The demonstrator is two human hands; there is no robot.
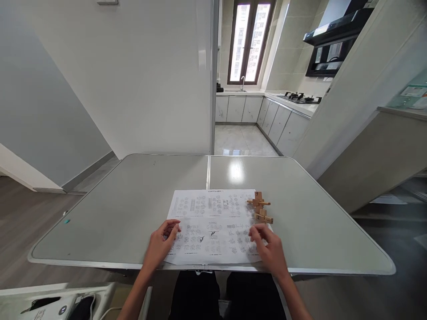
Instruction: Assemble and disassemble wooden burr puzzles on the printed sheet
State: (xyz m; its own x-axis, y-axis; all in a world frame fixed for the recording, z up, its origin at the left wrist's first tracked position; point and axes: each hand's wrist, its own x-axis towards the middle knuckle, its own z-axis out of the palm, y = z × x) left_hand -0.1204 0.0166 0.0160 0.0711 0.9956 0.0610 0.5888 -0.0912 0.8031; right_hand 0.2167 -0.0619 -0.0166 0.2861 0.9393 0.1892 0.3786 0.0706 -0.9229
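black-trousered legs (195,295) show below the table (110,213); on it lies printed paper (220,229), wooden blocks (263,217) at its right edge. left hand (163,241) half-open, visibly empty; right hand (267,248) loosely curled, its hold unclear.

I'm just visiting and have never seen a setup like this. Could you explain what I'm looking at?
There's no machine here: these are a person's own bare hands, seen by a camera worn on their head, looking forward and down. On the pale table lies white printed paper, with small wooden pieces along its right edge. The left hand is at the paper's left side, and the right hand at its right, below the wooden pieces. Neither visibly holds anything, though the curled right fingers could hide something small.
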